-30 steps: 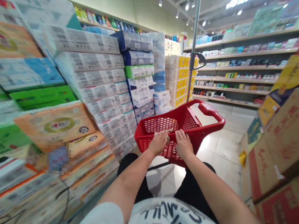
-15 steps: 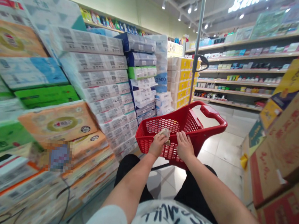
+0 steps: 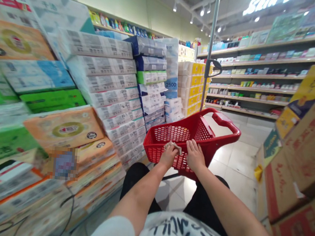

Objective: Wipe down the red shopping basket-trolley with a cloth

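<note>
A red plastic shopping basket with a long handle stands on the floor in front of me. My left hand rests on its near rim, fingers closed on a small crumpled pale rag. Right beside it, my right hand lies on the same rim with its fingers curled over the edge, gripping the basket.
Stacked packs of tissue paper fill the left side from floor to above head height. Cardboard cartons pile up on the right. Shelves of goods run along the back. A metal pole rises behind the basket. The tiled aisle floor lies between.
The rag in my left hand has shifted along the basket's near rim, first raised a little, now lower on the rim. My right hand has stayed in place on the rim.
</note>
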A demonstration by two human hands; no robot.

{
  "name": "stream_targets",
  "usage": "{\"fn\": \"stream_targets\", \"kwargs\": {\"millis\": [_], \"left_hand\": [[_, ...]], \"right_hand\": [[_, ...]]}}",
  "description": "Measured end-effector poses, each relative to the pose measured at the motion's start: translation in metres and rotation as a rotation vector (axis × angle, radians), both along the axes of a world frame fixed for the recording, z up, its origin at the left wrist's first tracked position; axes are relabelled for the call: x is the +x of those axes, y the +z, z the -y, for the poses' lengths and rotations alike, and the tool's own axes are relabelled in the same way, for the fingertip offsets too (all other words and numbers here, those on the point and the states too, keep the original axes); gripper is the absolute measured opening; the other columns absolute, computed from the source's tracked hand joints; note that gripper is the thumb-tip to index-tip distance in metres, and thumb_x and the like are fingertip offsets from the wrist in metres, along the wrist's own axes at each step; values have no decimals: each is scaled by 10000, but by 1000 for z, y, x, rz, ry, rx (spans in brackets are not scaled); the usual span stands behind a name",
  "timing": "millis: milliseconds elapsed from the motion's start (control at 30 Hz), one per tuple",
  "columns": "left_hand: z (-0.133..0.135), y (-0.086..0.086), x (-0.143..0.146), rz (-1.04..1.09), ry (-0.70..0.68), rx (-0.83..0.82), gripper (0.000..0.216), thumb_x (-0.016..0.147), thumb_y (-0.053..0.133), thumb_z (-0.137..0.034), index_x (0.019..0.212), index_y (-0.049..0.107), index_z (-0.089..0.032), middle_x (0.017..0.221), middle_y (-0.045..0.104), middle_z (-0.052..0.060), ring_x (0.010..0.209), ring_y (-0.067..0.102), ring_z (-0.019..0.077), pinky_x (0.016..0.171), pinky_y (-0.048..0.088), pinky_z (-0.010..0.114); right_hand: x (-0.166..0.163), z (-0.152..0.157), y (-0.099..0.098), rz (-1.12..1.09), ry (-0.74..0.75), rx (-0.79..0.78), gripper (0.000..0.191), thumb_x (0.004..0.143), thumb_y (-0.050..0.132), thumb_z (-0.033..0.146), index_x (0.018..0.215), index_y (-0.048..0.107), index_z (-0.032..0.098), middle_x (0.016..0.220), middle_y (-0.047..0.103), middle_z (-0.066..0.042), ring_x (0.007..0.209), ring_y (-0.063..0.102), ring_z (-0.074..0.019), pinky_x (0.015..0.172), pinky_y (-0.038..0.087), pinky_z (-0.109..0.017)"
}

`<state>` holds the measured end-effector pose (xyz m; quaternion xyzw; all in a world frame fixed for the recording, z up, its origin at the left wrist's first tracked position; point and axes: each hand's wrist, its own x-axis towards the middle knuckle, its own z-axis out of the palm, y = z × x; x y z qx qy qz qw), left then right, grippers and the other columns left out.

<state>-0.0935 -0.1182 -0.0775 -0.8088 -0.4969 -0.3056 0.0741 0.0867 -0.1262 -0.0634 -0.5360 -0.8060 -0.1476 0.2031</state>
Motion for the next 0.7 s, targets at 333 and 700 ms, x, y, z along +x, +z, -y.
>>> {"fn": "stream_targets", "kwargs": {"millis": [333, 700], "left_hand": [[6, -10, -24, 6, 33, -162, 318, 846, 489, -73, 1048, 683, -223, 1139, 578, 63, 1081, 502, 215, 946, 459, 364], [3, 0, -38, 101, 50, -128, 317, 800, 517, -73, 1048, 674, -193, 1158, 583, 81, 1089, 504, 236, 977, 432, 408]], "right_hand": [[-2, 0, -4, -1, -10, 20, 635, 827, 423, 185, 1450, 371, 74, 1515, 364, -119, 1436, 232, -251, 1158, 214, -437], [-5, 1, -3, -9, -14, 14, 635, 824, 422, 184, 1447, 376, 70, 1512, 366, -124, 1436, 235, -261, 1159, 213, -447]]}}
